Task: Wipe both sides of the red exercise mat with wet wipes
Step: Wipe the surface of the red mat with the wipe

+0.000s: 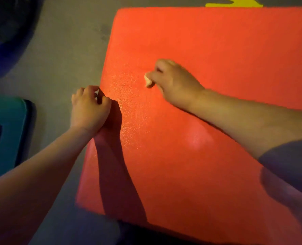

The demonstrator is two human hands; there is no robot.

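My right hand (175, 82) reaches forward across the mat (217, 50), knuckles up, fingers curled round a small balled wipe (148, 80) pressed to the surface left of centre. My left hand (90, 106) sits at the mat's left edge, wrist bent, fingers and thumb curled onto that edge and gripping it.

Ahead of the wipe and to its right I see a broad stretch of bare mat up to the far edge. Left of the mat is grey floor (67, 50), with a teal object (5, 129) and a dark blue object (5, 32) well apart from it. A yellow shape (235, 2) lies just beyond the far edge.

The mat lies flat on the floor, red-orange and finely textured, with a pale sheen near its middle.
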